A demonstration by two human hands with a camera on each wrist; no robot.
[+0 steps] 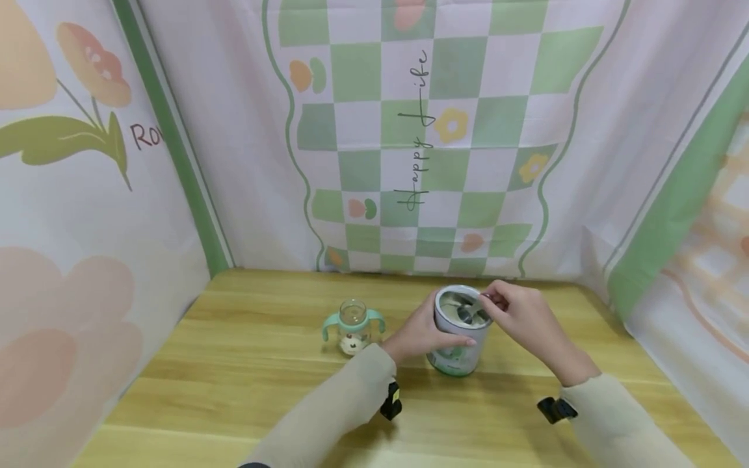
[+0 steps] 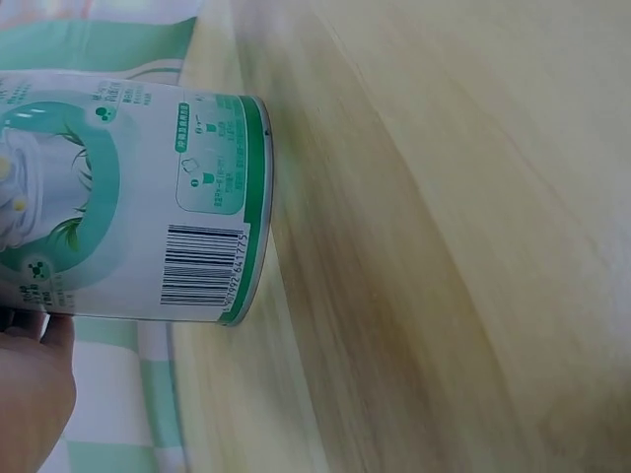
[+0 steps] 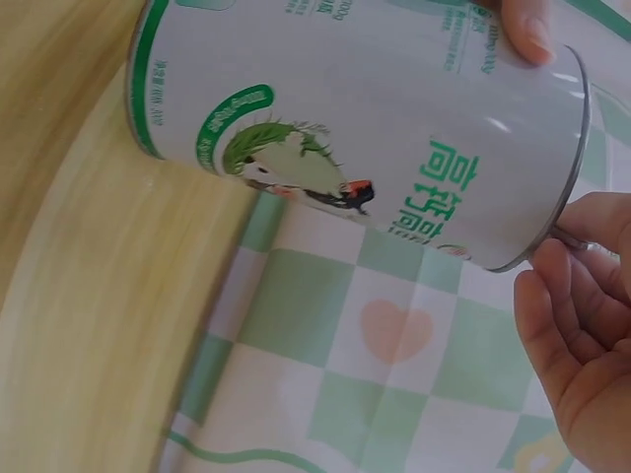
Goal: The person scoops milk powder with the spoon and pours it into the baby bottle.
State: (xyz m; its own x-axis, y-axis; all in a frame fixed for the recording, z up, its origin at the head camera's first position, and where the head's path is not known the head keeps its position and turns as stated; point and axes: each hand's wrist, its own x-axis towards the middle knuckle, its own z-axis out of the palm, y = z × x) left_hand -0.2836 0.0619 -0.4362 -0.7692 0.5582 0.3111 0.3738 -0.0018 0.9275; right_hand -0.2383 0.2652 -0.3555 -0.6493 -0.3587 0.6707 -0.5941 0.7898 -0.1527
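Observation:
A white and green milk powder tin (image 1: pixel 461 354) stands upright or nearly so, its lid off and pale powder inside. My left hand (image 1: pixel 424 331) grips its left side, with the thumb (image 3: pixel 529 30) across the front in the right wrist view. Over the rim, my right hand (image 1: pixel 523 318) pinches the handle of a metal spoon. The spoon's bowl (image 1: pixel 465 314) is inside the opening; whether it holds powder I cannot tell. In the left wrist view the tin's (image 2: pixel 128 197) barcode side shows, with part of my left hand (image 2: pixel 35 404) beside it.
A clear baby bottle (image 1: pixel 353 335) with mint-green handles stands uncapped left of the tin, close to my left wrist. The wooden table (image 1: pixel 251 364) ends at a checkered cloth backdrop (image 1: pixel 404 162). Printed curtains flank both sides.

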